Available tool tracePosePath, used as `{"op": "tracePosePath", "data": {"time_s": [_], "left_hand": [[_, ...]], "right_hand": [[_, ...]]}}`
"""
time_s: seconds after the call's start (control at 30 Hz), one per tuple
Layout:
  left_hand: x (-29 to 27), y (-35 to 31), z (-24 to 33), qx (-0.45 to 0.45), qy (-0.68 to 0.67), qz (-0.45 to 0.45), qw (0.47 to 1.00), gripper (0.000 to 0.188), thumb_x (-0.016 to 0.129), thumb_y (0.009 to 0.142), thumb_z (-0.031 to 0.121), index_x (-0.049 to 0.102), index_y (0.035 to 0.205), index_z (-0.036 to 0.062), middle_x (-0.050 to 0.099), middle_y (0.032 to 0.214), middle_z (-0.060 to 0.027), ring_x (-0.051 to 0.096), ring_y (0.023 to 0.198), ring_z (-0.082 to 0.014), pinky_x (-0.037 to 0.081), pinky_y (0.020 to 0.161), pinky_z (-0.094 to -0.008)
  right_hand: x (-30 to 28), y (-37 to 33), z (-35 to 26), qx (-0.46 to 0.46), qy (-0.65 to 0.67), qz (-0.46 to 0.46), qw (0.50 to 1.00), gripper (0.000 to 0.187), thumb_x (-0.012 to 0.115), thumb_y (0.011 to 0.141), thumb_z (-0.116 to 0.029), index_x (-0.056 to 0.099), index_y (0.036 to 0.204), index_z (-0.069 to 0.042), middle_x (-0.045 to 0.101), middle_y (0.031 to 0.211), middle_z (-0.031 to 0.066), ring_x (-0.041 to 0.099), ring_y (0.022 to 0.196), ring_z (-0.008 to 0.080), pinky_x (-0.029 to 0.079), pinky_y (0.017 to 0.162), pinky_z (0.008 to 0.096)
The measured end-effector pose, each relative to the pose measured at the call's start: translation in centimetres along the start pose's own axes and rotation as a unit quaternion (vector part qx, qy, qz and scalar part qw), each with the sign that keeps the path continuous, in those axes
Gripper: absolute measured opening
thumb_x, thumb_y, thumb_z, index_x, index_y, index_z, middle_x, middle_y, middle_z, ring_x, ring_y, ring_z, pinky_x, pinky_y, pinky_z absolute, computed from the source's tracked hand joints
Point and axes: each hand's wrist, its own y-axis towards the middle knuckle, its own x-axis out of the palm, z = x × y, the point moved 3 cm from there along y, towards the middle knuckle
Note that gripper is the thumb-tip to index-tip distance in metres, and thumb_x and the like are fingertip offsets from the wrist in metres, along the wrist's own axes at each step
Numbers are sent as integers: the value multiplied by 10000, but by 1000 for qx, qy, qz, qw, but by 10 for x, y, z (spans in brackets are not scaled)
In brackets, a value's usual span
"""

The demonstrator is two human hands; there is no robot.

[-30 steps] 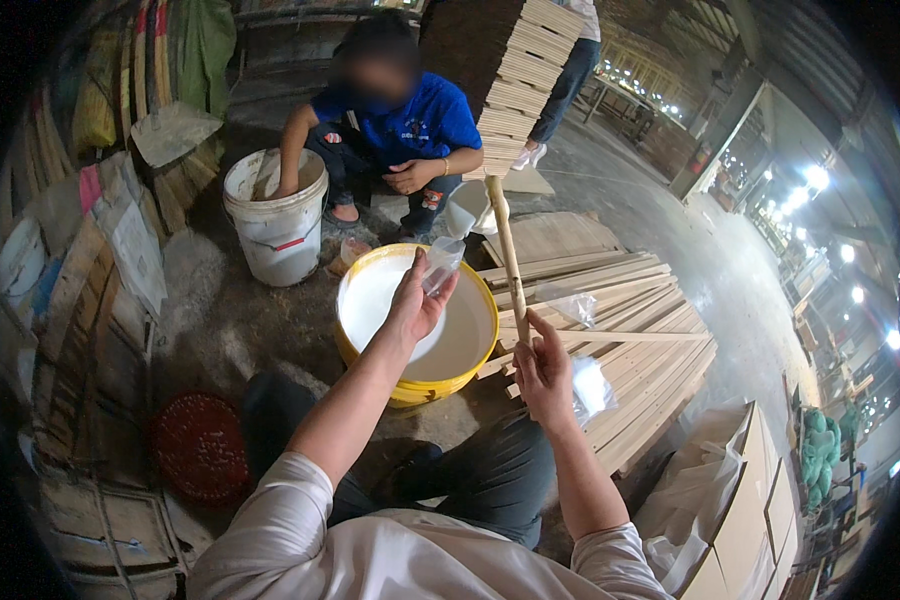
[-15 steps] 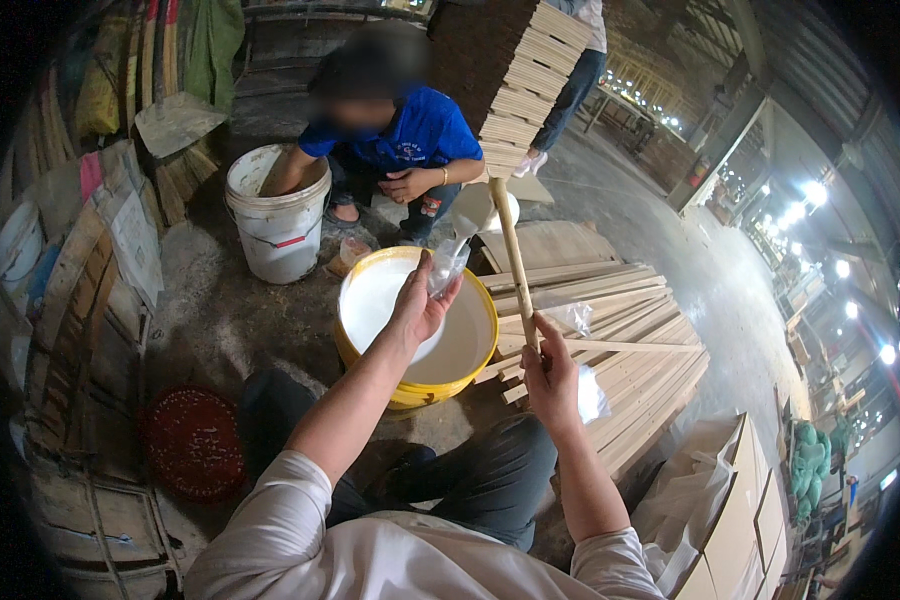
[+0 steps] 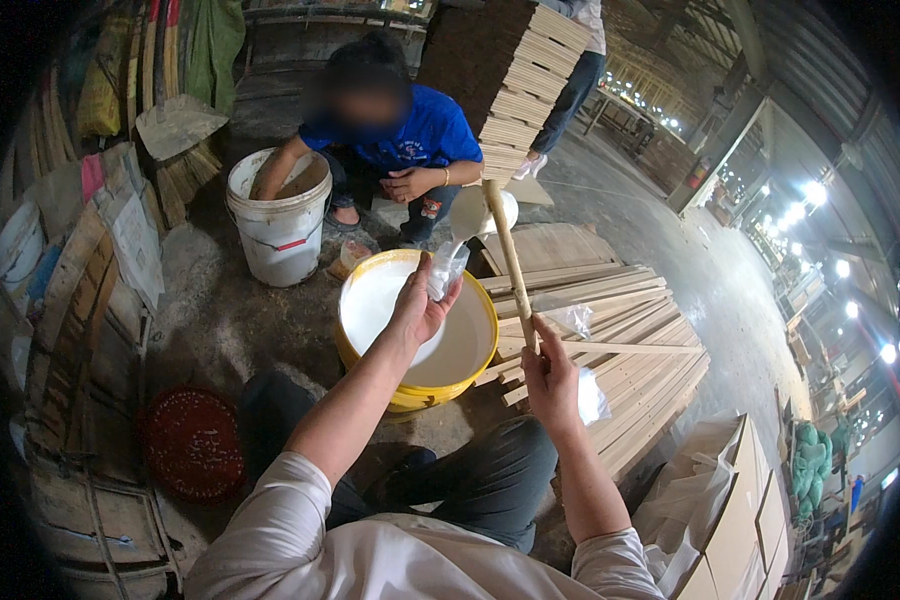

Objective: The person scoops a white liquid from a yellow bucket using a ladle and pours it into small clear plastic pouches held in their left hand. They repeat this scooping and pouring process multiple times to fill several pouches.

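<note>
My right hand (image 3: 552,382) is closed round the wooden handle of a ladle (image 3: 511,262). The ladle's white cup, at the far end, tips toward a clear plastic bag (image 3: 447,272), and white liquid runs from its lip into the bag's mouth. Fingers curled round its side, my left hand (image 3: 422,312) holds that bag, which has white liquid in it. Both bag and hand are over a yellow-rimmed bucket (image 3: 493,345) of white liquid (image 3: 375,300).
Across from me a person in a blue shirt (image 3: 435,125) squats, one hand inside a white bucket (image 3: 280,235). Wooden strips (image 3: 630,350) lie right of the yellow bucket, with small plastic bags on them. A red basket (image 3: 192,443) stands left; stacked boards (image 3: 530,85) rise behind.
The ladle's cup has tipped slightly further and come lower, and more white shows in the bag. The person opposite has shifted a little to the left.
</note>
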Motion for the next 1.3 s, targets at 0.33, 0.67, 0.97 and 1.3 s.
{"op": "tracePosePath", "data": {"time_s": [0.33, 0.67, 0.97, 1.3], "left_hand": [[0, -2, 2, 4, 19, 6, 1000, 421, 613, 818, 341, 485, 1098, 54, 552, 1078, -79, 555, 974, -217, 514, 851, -310], [10, -9, 3, 6, 48, -92, 995, 337, 584, 852, 282, 452, 1088, 81, 540, 1048, -73, 572, 949, -205, 527, 817, -313], [10, -9, 2, 15, 55, -93, 994, 306, 592, 854, 203, 437, 1088, 81, 533, 1048, -91, 574, 923, -225, 533, 786, -324], [5, -7, 0, 6, 58, -80, 995, 307, 589, 856, 179, 437, 1095, 61, 529, 1068, -102, 570, 933, -237, 537, 782, -321]], "right_hand": [[-2, 1, -2, -24, -40, 5, 999, 386, 536, 847, -24, 474, 1226, -58, 449, 554, 64, 423, 472, 98, 377, 465, 239], [-8, 2, -5, -34, -60, 13, 998, 406, 544, 840, -19, 473, 1237, -62, 455, 562, 39, 425, 462, 88, 378, 455, 249], [-11, 3, -6, -39, -72, 14, 997, 430, 553, 828, -4, 471, 1244, -78, 513, 620, 78, 479, 491, 102, 417, 481, 261], [-14, 2, -2, -37, -70, 22, 997, 424, 556, 834, -50, 481, 1248, -110, 466, 604, 58, 433, 503, 102, 397, 493, 251]]}}
